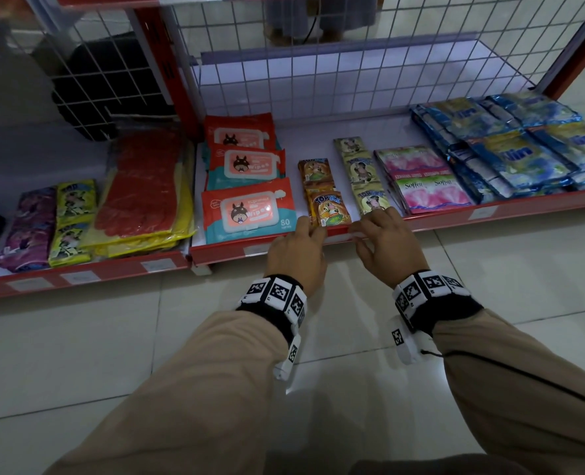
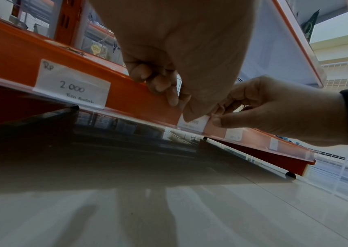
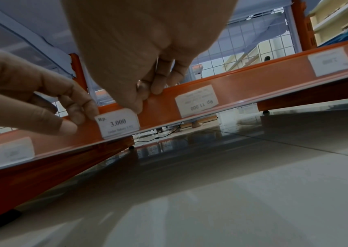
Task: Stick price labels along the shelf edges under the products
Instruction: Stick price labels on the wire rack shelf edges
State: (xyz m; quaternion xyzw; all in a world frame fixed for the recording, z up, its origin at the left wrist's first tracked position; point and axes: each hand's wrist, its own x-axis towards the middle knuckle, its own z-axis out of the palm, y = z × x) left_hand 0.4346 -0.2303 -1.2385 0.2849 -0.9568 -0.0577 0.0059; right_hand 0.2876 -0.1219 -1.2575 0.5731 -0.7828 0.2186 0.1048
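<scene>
A white price label (image 1: 339,237) reading "Rp. 3.000" (image 3: 118,125) sits on the red shelf edge (image 1: 236,250), under the orange Top Ice sachets (image 1: 330,209). My left hand (image 1: 309,229) holds the label's left end, with its thumb in front and its fingers curled over the rail. My right hand (image 1: 369,231) holds the right end the same way. In the right wrist view, my right hand's (image 3: 143,95) thumb lies on the label's top right corner and my left hand (image 3: 72,121) pinches at its left edge. In the left wrist view, my left hand (image 2: 181,100) half covers the label (image 2: 193,122) and my right hand (image 2: 219,115) meets it.
Other labels are on the rail: "2.000" (image 2: 71,85) to the left and "Rp 11 000" (image 3: 196,100) to the right. Wet wipe packs (image 1: 249,210), pink sachets (image 1: 428,186), blue detergent packs (image 1: 510,149) and red gloves (image 1: 143,190) lie on the shelves. A tiled floor (image 1: 181,337) lies below.
</scene>
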